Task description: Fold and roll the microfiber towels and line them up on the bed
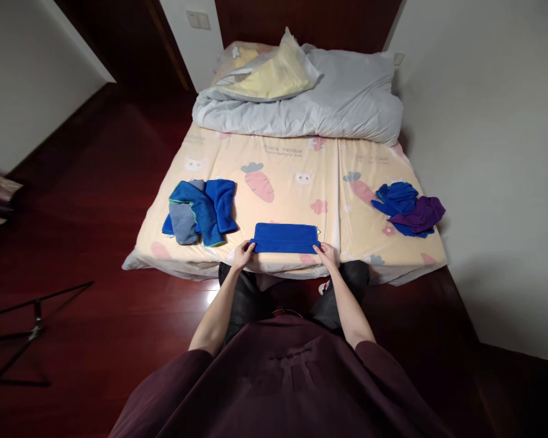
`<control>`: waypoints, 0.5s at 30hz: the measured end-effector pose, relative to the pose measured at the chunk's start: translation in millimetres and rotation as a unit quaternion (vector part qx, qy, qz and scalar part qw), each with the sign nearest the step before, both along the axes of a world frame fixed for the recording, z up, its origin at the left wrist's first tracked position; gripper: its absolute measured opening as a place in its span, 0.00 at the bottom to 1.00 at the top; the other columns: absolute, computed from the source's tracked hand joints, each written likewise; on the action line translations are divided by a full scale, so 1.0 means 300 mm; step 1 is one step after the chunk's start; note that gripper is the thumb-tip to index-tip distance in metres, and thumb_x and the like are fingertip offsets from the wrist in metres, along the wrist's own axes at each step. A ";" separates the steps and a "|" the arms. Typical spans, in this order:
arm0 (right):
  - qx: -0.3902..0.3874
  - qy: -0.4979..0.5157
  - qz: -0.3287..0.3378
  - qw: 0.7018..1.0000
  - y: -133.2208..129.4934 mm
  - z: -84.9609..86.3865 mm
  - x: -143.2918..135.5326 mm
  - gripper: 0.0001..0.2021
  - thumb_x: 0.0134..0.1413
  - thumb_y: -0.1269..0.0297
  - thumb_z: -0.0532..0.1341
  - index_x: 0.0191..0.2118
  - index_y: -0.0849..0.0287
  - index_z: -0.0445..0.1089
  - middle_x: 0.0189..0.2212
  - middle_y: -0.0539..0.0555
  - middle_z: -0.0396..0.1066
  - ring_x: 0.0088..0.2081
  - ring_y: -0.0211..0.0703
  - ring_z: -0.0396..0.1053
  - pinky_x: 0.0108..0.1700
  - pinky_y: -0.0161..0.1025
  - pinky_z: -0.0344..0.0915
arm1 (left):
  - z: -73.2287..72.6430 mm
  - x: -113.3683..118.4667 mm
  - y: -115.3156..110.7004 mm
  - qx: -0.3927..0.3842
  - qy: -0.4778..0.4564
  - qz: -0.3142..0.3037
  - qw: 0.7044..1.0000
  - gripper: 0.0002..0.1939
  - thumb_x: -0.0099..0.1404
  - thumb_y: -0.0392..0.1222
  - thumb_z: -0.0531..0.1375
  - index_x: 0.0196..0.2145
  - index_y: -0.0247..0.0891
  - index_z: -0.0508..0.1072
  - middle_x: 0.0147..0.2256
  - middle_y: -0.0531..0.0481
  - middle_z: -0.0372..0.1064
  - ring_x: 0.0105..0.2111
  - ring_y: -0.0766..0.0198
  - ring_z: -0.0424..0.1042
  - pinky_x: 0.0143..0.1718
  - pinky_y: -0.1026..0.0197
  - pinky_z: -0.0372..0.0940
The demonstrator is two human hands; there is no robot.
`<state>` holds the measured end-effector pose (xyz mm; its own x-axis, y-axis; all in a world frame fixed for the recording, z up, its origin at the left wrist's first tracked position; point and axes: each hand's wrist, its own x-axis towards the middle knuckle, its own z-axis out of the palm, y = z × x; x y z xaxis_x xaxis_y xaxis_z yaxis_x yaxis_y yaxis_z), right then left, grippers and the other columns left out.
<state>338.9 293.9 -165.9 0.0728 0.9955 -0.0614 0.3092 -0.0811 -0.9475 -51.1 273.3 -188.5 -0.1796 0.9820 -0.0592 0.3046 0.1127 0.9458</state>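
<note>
A folded blue cloth (285,238) lies near the front edge of the bed, its long side facing me. My left hand (243,253) pinches its near left corner, and my right hand (325,252) pinches the near right corner. Left of it on the bed is a group of blue and grey cloths (200,210), some with green edging. Over on the right, a crumpled pile holds blue cloths (398,198) and a purple cloth (420,214).
The bed (283,176) has a carrot-and-rabbit patterned sheet. A grey quilt (351,91) and a yellow pillow (283,73) lie at its far end. A black metal stand (36,328) is on the floor at left. A wall (497,152) flanks the right side.
</note>
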 end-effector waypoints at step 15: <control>0.002 0.046 -0.059 0.997 0.003 -0.044 0.000 0.26 0.47 0.38 0.69 0.38 0.59 0.77 0.41 0.64 0.82 0.46 0.55 0.80 0.51 0.47 0.77 | -0.029 -0.005 0.000 -0.003 -0.044 0.044 0.998 0.28 0.60 0.64 0.64 0.42 0.35 0.79 0.39 0.41 0.79 0.42 0.51 0.76 0.49 0.51 0.70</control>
<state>339.1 294.7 -179.1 0.1838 0.9805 -0.0701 0.2104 -0.1089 -0.9715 -52.6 273.4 -197.1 -0.2588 0.9622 -0.0851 0.2095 0.1419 0.9675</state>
